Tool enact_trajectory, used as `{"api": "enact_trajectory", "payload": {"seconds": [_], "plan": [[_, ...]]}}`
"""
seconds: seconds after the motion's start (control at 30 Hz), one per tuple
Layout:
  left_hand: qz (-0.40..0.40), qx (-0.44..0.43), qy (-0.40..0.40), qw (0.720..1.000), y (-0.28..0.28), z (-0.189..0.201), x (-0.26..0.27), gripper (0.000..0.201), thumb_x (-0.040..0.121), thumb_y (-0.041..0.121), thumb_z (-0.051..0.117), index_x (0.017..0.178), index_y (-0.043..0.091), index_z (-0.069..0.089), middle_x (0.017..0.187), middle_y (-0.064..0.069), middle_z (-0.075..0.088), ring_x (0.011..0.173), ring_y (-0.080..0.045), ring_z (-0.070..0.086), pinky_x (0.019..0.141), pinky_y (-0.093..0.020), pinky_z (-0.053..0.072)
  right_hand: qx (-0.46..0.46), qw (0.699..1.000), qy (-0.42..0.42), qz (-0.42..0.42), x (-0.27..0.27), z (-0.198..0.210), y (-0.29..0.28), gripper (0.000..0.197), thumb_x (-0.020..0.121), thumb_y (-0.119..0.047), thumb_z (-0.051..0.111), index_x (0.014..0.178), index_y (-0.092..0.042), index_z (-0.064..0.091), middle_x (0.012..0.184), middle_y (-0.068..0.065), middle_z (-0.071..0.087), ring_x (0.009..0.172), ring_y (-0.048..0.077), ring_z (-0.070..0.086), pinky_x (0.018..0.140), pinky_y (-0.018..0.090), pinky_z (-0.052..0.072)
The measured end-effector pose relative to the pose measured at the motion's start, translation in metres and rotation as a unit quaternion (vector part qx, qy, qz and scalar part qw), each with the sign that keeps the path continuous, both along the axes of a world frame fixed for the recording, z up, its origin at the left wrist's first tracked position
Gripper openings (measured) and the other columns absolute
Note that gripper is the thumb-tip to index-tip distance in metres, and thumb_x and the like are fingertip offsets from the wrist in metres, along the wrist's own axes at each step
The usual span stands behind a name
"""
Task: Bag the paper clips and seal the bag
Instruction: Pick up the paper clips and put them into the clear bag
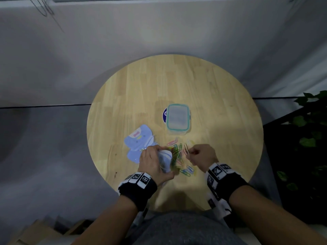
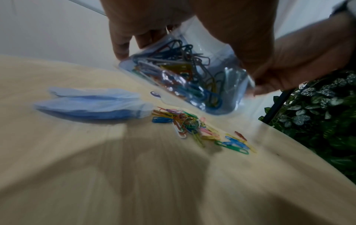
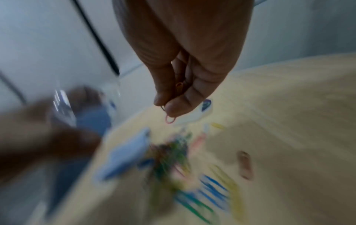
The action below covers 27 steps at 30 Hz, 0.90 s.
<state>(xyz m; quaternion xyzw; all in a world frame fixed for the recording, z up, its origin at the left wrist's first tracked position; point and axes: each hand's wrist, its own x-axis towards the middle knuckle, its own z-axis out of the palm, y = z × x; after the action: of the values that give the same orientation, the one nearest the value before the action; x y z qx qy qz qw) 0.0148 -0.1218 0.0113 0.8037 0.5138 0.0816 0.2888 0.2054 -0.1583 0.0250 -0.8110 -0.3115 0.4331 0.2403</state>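
Observation:
My left hand [image 1: 155, 160] grips a clear zip bag [image 2: 192, 79] holding several coloured paper clips, lifted above the round wooden table [image 1: 221, 103]. More loose paper clips [image 1: 178, 152] lie in a pile on the table between my hands; the same paper clips [image 2: 194, 127] show under the bag in the left wrist view. To the right of the bag my right hand [image 1: 196, 154] pinches a few paper clips [image 3: 170, 115] between thumb and fingers, just above the pile. The right wrist view is blurred.
A stack of blue printed bags [image 1: 139, 142] lies left of the pile. A clear lidded box with a teal seal [image 1: 177, 119] stands behind the clips on a blue sticker. Green plants [image 1: 307, 138] are at the table's right side.

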Motion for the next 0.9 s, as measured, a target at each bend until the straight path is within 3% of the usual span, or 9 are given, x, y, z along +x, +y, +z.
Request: {"api": "enact_trajectory", "payload": {"seconds": [0.03, 0.1, 0.17, 0.33, 0.4, 0.57, 0.63, 0.7, 0.9], "plan": [[0.001, -0.001, -0.008, 1.000, 0.000, 0.000, 0.003, 0.091, 0.042, 0.049, 0.071, 0.117, 0.005, 0.046, 0.103, -0.009, 0.050, 0.095, -0.031, 0.050, 0.080, -0.036, 0.042, 0.035, 0.996, 0.068, -0.054, -0.001, 0.012, 0.003, 0.017, 0.071, 0.001, 0.075, 0.063, -0.010, 0.064, 0.063, 0.013, 0.060, 0.058, 0.021, 0.056, 0.065, 0.036, 0.054], [0.002, 0.005, -0.027, 1.000, 0.000, 0.002, 0.010, 0.091, 0.043, 0.050, 0.071, 0.117, 0.004, 0.045, 0.103, -0.009, 0.049, 0.095, -0.030, 0.049, 0.080, -0.034, 0.041, 0.089, 0.973, 0.183, -0.112, -0.005, 0.036, 0.011, 0.020, 0.070, 0.008, 0.072, 0.061, -0.006, 0.061, 0.057, 0.015, 0.058, 0.045, 0.020, 0.054, 0.051, 0.028, 0.055], [0.009, 0.019, -0.051, 0.998, 0.000, 0.004, 0.017, 0.089, 0.044, 0.053, 0.069, 0.115, 0.004, 0.045, 0.101, -0.008, 0.048, 0.092, -0.028, 0.047, 0.077, -0.029, 0.036, 0.102, 0.967, 0.214, -0.098, -0.012, 0.056, 0.021, 0.009, 0.071, 0.007, 0.072, 0.070, 0.002, 0.065, 0.062, 0.018, 0.063, 0.046, 0.020, 0.059, 0.051, 0.027, 0.056], [0.024, 0.056, -0.111, 0.992, 0.005, 0.014, 0.028, 0.083, 0.045, 0.049, 0.078, 0.109, 0.016, 0.036, 0.098, -0.002, 0.043, 0.090, -0.024, 0.045, 0.074, -0.027, 0.037, 0.117, 0.983, 0.136, -0.037, -0.025, 0.068, 0.027, 0.016, 0.070, 0.002, 0.074, 0.065, -0.011, 0.067, 0.063, 0.013, 0.066, 0.055, 0.024, 0.062, 0.055, 0.030, 0.055], [0.028, 0.060, -0.121, 0.990, 0.007, 0.019, 0.030, 0.080, 0.044, 0.045, 0.078, 0.105, 0.021, 0.033, 0.096, 0.001, 0.039, 0.088, -0.023, 0.044, 0.072, -0.028, 0.036, 0.116, 0.987, 0.111, -0.005, -0.028, 0.070, 0.025, 0.020, 0.068, 0.002, 0.075, 0.065, -0.016, 0.067, 0.066, 0.012, 0.068, 0.061, 0.023, 0.065, 0.063, 0.035, 0.058], [0.037, 0.070, -0.129, 0.989, 0.006, 0.022, 0.031, 0.078, 0.043, 0.053, 0.063, 0.105, 0.013, 0.038, 0.094, -0.007, 0.046, 0.085, -0.022, 0.043, 0.070, -0.028, 0.034, 0.111, 0.989, 0.070, 0.064, -0.035, 0.075, 0.019, 0.021, 0.066, 0.005, 0.071, 0.085, -0.004, 0.073, 0.081, 0.015, 0.075, 0.074, 0.021, 0.070, 0.077, 0.035, 0.059], [0.037, 0.070, -0.130, 0.988, 0.005, 0.022, 0.030, 0.079, 0.044, 0.053, 0.062, 0.105, 0.008, 0.042, 0.095, -0.008, 0.047, 0.085, -0.023, 0.045, 0.069, -0.028, 0.036, 0.115, 0.989, 0.059, 0.070, -0.034, 0.076, 0.019, 0.023, 0.068, 0.005, 0.070, 0.089, -0.003, 0.073, 0.084, 0.016, 0.075, 0.078, 0.023, 0.071, 0.078, 0.035, 0.058], [0.036, 0.074, -0.139, 0.987, 0.005, 0.022, 0.029, 0.078, 0.044, 0.052, 0.063, 0.106, 0.012, 0.039, 0.095, -0.008, 0.047, 0.085, -0.024, 0.047, 0.068, -0.030, 0.039, 0.110, 0.990, 0.063, 0.060, -0.032, 0.077, 0.019, 0.024, 0.070, 0.005, 0.070, 0.093, -0.003, 0.071, 0.087, 0.017, 0.074, 0.078, 0.023, 0.070, 0.079, 0.035, 0.058], [0.039, 0.089, -0.158, 0.983, 0.008, 0.027, 0.031, 0.077, 0.046, 0.052, 0.066, 0.107, 0.019, 0.034, 0.097, -0.009, 0.049, 0.088, -0.025, 0.050, 0.072, -0.034, 0.046, 0.160, 0.983, 0.071, 0.049, -0.029, 0.078, 0.024, 0.013, 0.075, 0.001, 0.063, 0.080, -0.011, 0.067, 0.073, 0.015, 0.071, 0.073, 0.029, 0.070, 0.074, 0.045, 0.059]]}}
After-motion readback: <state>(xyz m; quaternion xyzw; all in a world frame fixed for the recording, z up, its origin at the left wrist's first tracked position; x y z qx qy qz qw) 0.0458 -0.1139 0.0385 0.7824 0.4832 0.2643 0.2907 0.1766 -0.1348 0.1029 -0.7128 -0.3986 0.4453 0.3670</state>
